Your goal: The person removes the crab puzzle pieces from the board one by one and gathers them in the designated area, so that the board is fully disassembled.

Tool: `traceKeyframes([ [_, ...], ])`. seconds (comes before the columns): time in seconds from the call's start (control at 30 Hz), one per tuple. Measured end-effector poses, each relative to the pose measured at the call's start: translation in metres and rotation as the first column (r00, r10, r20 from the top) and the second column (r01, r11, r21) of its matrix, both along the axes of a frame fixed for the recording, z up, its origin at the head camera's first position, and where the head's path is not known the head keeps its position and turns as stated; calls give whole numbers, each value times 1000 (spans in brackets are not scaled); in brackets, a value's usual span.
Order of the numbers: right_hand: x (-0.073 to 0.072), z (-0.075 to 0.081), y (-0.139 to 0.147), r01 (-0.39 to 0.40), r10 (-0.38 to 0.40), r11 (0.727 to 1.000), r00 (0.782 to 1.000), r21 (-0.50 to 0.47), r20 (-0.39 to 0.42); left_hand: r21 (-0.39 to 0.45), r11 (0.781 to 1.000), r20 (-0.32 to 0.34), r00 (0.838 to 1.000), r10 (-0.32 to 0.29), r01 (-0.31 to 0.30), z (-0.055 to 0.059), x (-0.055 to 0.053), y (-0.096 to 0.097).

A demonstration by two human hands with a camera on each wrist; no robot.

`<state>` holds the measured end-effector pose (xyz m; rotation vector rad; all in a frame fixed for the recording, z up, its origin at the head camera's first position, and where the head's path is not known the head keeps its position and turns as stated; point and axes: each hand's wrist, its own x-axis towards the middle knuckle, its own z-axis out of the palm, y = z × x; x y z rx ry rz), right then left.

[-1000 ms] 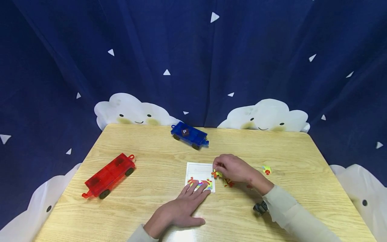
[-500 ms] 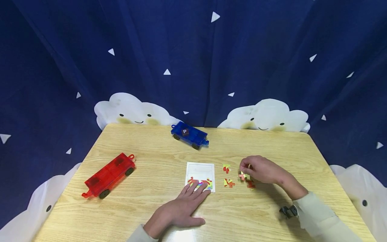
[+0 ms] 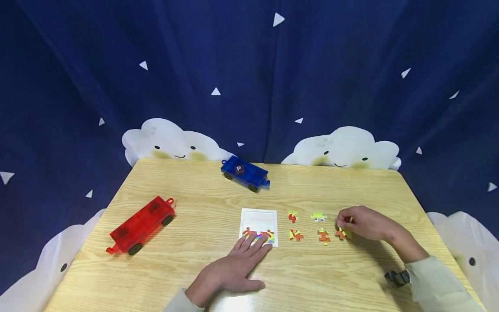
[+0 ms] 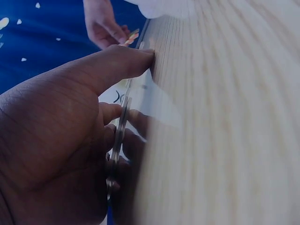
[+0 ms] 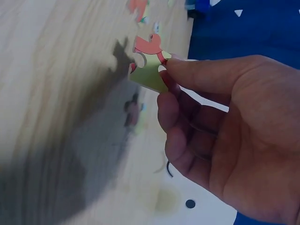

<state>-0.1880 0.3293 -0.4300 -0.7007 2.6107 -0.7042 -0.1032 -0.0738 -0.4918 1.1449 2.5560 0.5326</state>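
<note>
Puzzle piece (image 5: 151, 70), notched, orange and yellow-green, is pinched by the right hand (image 3: 363, 222), left hand (image 3: 233, 269) outspread.

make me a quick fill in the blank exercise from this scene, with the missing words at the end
The hand that pinches a puzzle piece is the ____ one.
The other hand reaches over the near edge of a puzzle board whose rim is coloured ____.
The toy wagon nearest the curtain is coloured ____.
The letter on the small dark tile on that wagon is ____.

Missing words: right; white; blue; P.
</note>
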Motion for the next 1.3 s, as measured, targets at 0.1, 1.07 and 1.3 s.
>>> traceKeyframes([
  [0.1,1,-7,8,2,-2,1000,1000,4,16,-2,1000,9,1000,-1,1,0,0,0],
  [1.07,8,-20,21,66,-66,997,998,-30,-10,8,1000,17,1000,6,-6,-1,0,0],
  [1.3,8,-16,11,62,-64,997,997,-53,-42,-3,1000,-23,1000,-2,2,-1,1,0],
])
